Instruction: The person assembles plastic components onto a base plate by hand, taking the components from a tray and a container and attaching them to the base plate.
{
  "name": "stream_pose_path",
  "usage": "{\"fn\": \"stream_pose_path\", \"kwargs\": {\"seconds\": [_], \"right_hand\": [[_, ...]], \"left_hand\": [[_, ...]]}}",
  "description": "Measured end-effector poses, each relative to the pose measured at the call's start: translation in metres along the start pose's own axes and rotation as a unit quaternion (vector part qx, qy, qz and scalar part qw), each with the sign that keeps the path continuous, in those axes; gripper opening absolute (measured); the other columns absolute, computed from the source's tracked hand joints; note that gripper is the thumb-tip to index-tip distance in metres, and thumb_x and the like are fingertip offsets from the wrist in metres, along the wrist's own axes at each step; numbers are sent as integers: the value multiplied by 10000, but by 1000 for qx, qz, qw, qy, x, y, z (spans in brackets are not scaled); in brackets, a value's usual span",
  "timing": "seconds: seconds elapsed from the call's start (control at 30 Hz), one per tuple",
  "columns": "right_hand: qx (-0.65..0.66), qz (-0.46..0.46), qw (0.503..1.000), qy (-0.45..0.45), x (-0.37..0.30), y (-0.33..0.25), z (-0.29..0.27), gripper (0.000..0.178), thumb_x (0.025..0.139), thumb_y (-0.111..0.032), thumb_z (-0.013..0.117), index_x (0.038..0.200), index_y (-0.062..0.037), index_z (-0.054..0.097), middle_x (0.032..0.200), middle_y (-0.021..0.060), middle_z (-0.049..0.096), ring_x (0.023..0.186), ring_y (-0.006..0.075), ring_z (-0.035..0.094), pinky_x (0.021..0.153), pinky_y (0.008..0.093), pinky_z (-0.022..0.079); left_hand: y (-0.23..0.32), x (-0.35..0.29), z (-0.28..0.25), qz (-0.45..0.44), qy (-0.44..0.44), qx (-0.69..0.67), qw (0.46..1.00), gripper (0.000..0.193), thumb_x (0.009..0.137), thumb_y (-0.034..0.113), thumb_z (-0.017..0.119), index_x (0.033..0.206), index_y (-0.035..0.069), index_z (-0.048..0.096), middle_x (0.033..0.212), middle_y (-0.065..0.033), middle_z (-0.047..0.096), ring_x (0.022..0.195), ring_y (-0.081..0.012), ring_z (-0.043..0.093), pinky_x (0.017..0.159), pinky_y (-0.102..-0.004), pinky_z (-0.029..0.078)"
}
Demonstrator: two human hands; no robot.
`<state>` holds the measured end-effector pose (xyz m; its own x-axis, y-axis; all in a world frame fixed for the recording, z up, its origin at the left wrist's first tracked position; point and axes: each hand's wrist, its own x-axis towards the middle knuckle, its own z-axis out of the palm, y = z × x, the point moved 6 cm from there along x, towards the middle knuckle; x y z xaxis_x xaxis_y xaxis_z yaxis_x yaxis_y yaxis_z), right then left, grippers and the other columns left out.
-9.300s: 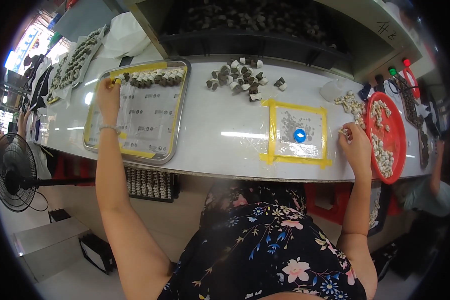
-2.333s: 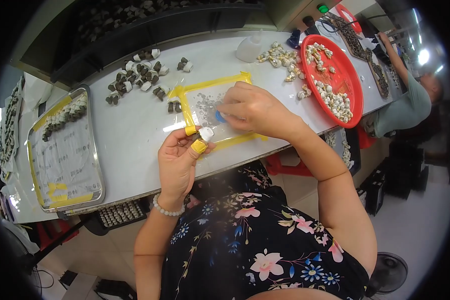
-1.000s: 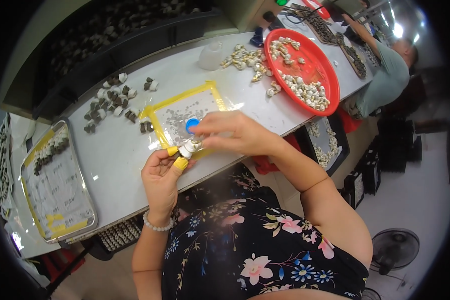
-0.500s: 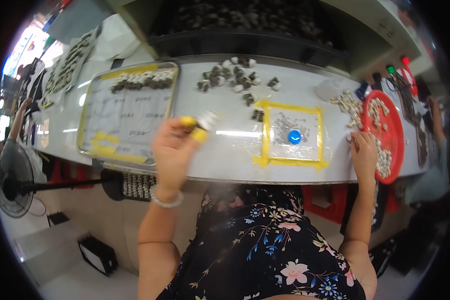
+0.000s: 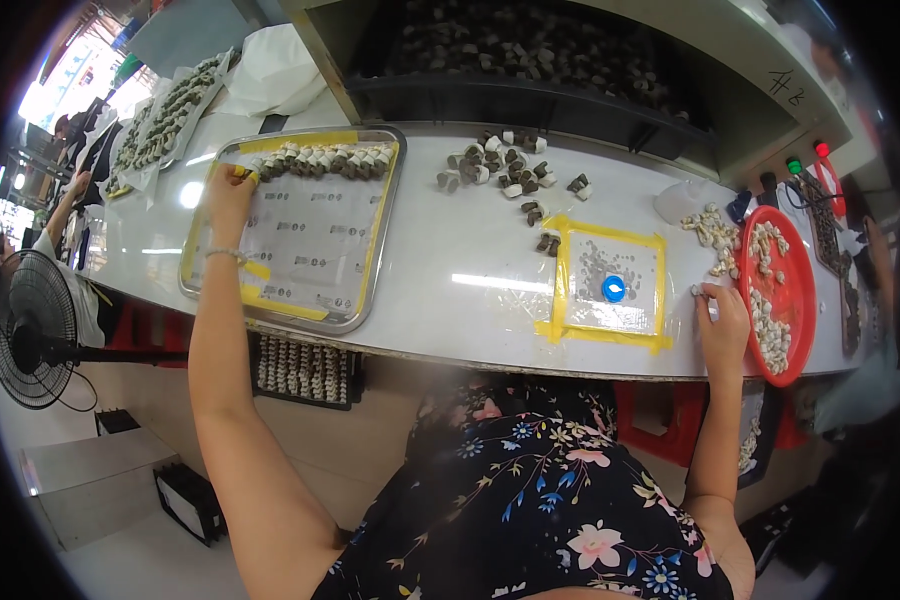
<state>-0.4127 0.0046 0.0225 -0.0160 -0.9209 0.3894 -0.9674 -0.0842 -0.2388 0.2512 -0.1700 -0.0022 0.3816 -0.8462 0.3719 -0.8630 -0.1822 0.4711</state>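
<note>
L hand [image 5: 230, 203] at left end of figurine row [image 5: 322, 160], far side of tray [image 5: 310, 262]; can't tell grip. R hand [image 5: 725, 325], fingers near-closed, pinches small white pc [image 5: 697, 290] left of red basin [image 5: 792, 272]. Prob. placing step; next needs gentle release.

The left hand [image 5: 232, 200] is now over the metal tray [image 5: 310, 215], beside the row of pieces [image 5: 322, 160]; the right hand [image 5: 725, 328] (one second earlier near the left) is beside the red basin [image 5: 802, 292]
</note>
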Motion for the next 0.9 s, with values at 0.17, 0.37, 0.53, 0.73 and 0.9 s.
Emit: {"fn": "stream_pose_path", "kwargs": {"seconds": [0.17, 0.37, 0.53, 0.73, 0.9], "right_hand": [[15, -16, 1000, 2, -8, -4, 0, 151, 752, 4, 616, 901, 9, 595, 852, 147, 607, 822, 319, 571, 861, 383, 431], [14, 2, 1000, 16, -9, -1, 2, 186, 749, 19, 617, 934, 20, 607, 866, 148, 611, 830, 308, 573, 881, 379, 423], [17, -62, 998, 18, -7, -18, 5, 236, 752, 12, 621, 987, 30, 612, 901, 134, 625, 837, 292, 569, 769, 358, 457], [29, -72, 996, 39, -17, -20, 6, 215, 714, 7, 643, 927, 5, 618, 868, 116, 638, 788, 285, 587, 688, 358, 469], [53, -77, 995, 36, -9, -30, 8, 223, 690, 8, 651, 910, -8, 620, 858, 110, 639, 771, 284, 587, 685, 366, 470]], "left_hand": [[16, -1, 8, 21, -41, -46, 998, 306, 719, 173, 666, 959, 0, 586, 813, -113, 658, 729, -198, 628, 677, -303, 479], [12, 1, 16, 47, -90, -75, 992, 365, 726, 154, 642, 1043, -3, 554, 935, -137, 646, 879, -236, 618, 785, -327, 460], [26, -4, 8, 78, -53, 12, 995, 433, 712, 129, 635, 1097, -19, 503, 1069, -181, 579, 964, -288, 573, 809, -364, 454], [205, -94, 10, 194, -191, -152, 950, 450, 723, 98, 628, 1126, -23, 470, 1023, -176, 540, 901, -309, 547, 766, -365, 453], [266, -141, 46, 364, -206, -84, 904, 363, 709, 68, 618, 1040, -12, 494, 987, -176, 559, 879, -326, 551, 757, -400, 450]]}}
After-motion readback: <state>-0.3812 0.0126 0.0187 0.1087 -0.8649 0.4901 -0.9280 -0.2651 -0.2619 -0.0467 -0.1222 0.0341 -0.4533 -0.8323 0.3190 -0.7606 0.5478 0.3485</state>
